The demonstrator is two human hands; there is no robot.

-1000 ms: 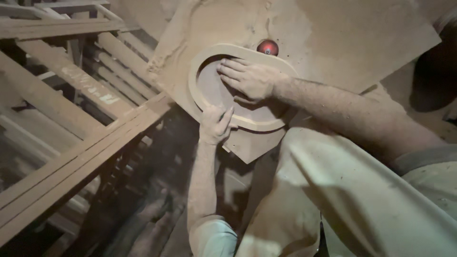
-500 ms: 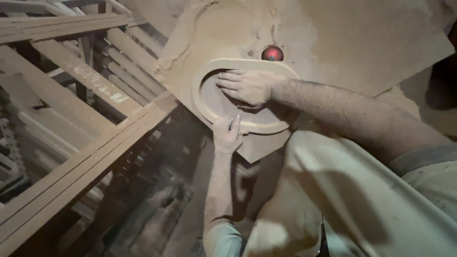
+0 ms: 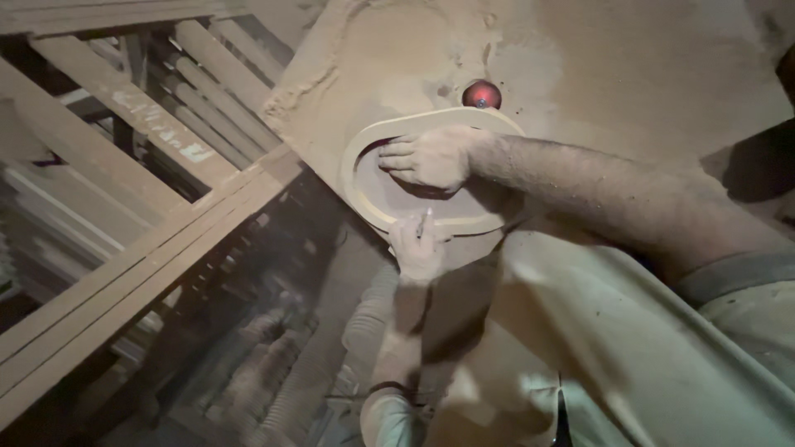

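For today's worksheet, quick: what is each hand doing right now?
Left hand: gripping the near rim of the oval wooden ring.
Right hand: open, pressing flat inside the ring.

Pale oval wooden ring (image 3: 364, 157), flat on the dusty table (image 3: 629, 58), near edge overhanging, rim smooth, dust-coated

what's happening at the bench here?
A person is working an oval wooden ring on a dust-covered table. The right hand presses flat inside the ring's opening, and the left hand holds its near rim from below. A small red knob sits just past the ring's far edge. Wooden slats are stacked to the left.
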